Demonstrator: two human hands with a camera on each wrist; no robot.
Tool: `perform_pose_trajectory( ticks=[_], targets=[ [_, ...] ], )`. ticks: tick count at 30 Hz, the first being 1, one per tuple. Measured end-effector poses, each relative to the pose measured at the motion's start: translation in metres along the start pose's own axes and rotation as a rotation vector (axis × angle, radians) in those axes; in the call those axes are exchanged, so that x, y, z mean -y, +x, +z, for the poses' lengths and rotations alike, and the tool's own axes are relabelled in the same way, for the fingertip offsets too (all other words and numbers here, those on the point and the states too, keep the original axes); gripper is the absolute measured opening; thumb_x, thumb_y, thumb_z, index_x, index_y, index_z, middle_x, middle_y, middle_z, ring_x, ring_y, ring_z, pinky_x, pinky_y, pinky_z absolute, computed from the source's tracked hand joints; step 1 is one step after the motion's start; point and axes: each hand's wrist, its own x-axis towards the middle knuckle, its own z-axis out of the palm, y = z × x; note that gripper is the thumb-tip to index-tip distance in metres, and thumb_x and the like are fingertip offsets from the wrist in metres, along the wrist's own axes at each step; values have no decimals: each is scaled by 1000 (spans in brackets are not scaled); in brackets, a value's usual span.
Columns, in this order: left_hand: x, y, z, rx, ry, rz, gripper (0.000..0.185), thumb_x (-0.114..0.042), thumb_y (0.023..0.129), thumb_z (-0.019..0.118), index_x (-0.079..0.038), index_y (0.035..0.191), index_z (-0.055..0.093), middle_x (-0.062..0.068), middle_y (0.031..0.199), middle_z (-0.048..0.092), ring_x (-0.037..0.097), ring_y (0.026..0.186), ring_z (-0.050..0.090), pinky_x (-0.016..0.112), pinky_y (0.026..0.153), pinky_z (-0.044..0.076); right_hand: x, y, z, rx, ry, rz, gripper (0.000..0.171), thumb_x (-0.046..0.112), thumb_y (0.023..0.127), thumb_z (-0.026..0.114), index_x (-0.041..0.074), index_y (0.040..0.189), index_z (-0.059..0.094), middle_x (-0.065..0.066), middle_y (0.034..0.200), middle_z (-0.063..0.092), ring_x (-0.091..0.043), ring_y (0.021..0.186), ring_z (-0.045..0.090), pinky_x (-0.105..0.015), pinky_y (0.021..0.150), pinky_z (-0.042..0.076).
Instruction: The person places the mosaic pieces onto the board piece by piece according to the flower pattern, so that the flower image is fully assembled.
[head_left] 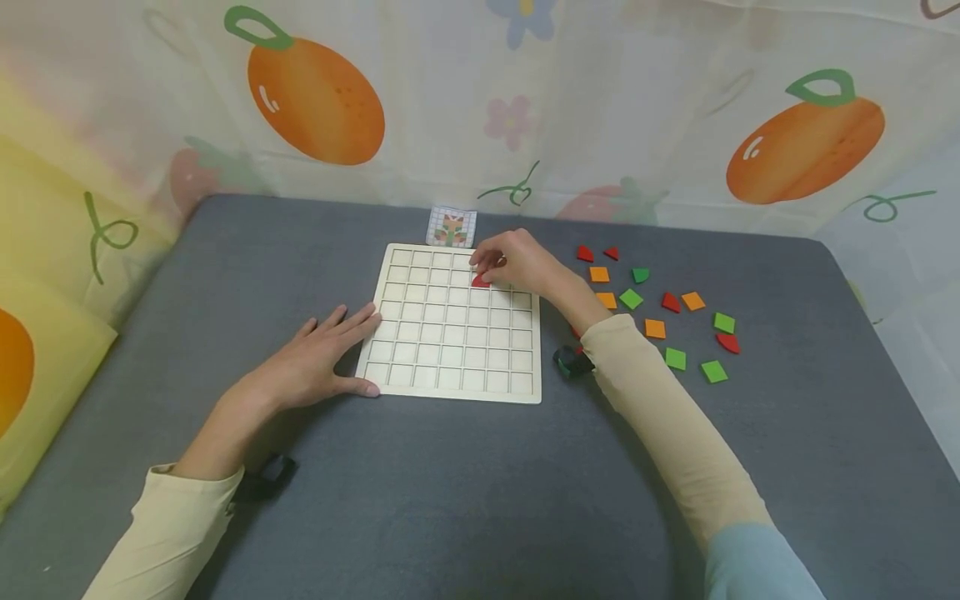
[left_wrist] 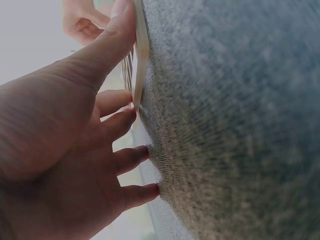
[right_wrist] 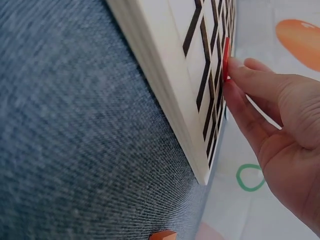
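A pale wooden grid board (head_left: 465,397) lies flat on the grey table. My left hand (head_left: 315,358) rests at its left side, fingers spread; the thumb touches the board's lower left corner and the fingertips meet its left edge and the table. Over the upper right part of the grid, my right hand (head_left: 523,262) pinches a red curved-edge tile (head_left: 480,282) between thumb and fingers. The right wrist view shows this red tile (right_wrist: 226,60) standing nearly edge-on to the camera, close to the grid surface. Whether it touches a cell there is unclear.
A small pattern card (head_left: 452,227) lies just behind the board. Right of it are scattered orange tiles (head_left: 655,329), green tiles (head_left: 714,372) and red tiles (head_left: 727,343), some partly hidden by my right forearm. A printed curtain (head_left: 645,108) hangs along the table's back edge.
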Motion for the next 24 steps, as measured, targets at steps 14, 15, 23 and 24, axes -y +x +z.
perform_pose_trajectory(
  ticks=[14,15,23,24],
  targets=[
    [-3,-2,-1,-10,-13,18,102,-52,79,74,-9,156,22,14,163,14,47,146,6,67,111,4,-2,-7,-7,-3,-31,10,20,1,88,70,3,108,72,-8,94,71,-20,89,66,-31,84,53],
    [-3,-2,0,-10,-12,17,102,-52,79,74,-9,156,23,14,163,14,47,146,7,67,111,5,-3,-8,-9,-5,-33,11,20,1,88,70,3,108,72,-8,94,71,-20,89,66,-31,84,53],
    [-1,-3,0,-22,-17,17,102,-51,79,75,-8,156,24,14,163,15,47,146,7,67,111,4,-15,-23,-22,-43,-89,31,21,2,89,71,3,109,71,-9,97,71,-22,93,65,-34,87,52],
    [0,-4,1,-24,-18,17,102,-51,79,75,-8,156,24,14,163,15,47,146,7,67,111,4,-17,-25,-23,-47,-101,37,21,2,89,70,3,110,71,-9,97,71,-22,93,65,-35,87,51]
  ],
)
